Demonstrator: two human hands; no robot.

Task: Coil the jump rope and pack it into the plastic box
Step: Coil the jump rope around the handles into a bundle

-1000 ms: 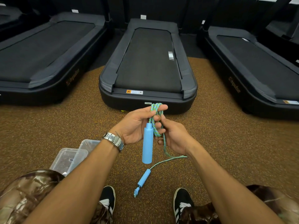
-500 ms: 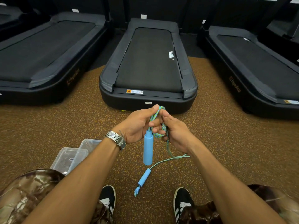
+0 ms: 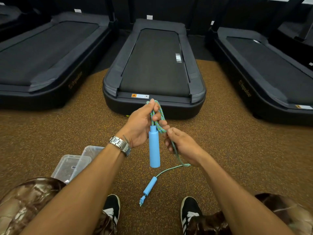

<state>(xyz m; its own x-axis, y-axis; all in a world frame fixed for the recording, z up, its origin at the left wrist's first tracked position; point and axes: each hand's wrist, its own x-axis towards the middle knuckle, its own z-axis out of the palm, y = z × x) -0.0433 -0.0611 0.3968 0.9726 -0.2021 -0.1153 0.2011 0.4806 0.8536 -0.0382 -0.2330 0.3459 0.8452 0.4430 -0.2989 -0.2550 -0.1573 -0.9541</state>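
Both hands raised: left hand [image 3: 141,123] grip pinching rope loops [image 3: 158,118]; right hand [image 3: 182,146] clenched on rope strand.

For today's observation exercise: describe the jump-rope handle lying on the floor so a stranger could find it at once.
Start at the middle treadmill, then drop to the speckled brown floor between the person's two black shoes. The floor handle lies there, slanted, unlike the hanging handle.

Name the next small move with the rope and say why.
Probably wrap another loop: the left hand pinches the coils with one handle hanging, the right hand holds the loose strand, and the other handle lies on the floor.
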